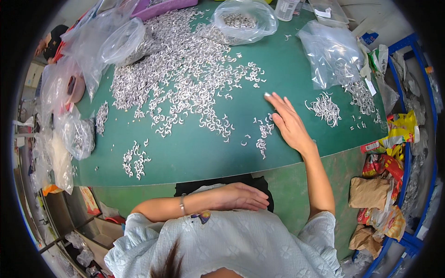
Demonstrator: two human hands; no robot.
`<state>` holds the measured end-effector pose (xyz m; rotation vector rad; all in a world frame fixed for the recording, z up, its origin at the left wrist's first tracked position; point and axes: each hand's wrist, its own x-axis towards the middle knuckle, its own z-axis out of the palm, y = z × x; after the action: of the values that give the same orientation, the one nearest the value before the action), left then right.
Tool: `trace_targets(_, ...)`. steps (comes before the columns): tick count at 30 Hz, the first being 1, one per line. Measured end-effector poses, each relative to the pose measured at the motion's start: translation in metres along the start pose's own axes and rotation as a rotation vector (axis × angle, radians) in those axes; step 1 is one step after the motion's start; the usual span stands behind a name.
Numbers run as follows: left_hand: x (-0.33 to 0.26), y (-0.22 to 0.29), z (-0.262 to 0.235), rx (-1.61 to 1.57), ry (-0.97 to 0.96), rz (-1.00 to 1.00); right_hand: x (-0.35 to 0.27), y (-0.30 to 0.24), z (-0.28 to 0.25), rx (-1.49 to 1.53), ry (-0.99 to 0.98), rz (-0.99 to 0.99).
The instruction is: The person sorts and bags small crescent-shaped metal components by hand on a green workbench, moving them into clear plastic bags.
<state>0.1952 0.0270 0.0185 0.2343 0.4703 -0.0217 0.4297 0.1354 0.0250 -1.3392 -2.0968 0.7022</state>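
Note:
My right hand (291, 124) lies on the green tabletop with its fingers stretched toward the far side, holding nothing. Just left of its thumb is a small cluster of curved, silvery crescent pieces (266, 129). My left hand (241, 197) rests across my body below the table's front edge, palm in, fingers extended and empty. A broad spread of the same crescent pieces (185, 92) covers the table's middle and far left. Nearer the front left sits a small group of crescents (136, 161). Longer curved pieces form a pile (325, 110) to the right of my right hand.
At the back stand an open clear bag of pieces (238, 21) and a purple tray (162, 7). Another clear bag (331, 53) lies at the far right beside more curved pieces (361, 97). Bags hang along the left edge. Blue shelving (424, 83) and paper bags (369, 192) stand right.

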Motion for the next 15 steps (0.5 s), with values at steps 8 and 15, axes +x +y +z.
trace_targets(8, 0.073, -0.014, -0.051, -0.437, -0.196, 0.202, -0.011, -0.017, 0.005, 0.125, -0.252, -0.146)
trace_targets(15, 0.084, -0.011, -0.044, -0.535, -0.419, 0.282, -0.020, -0.032, 0.017, -0.024, -0.279, -0.255)
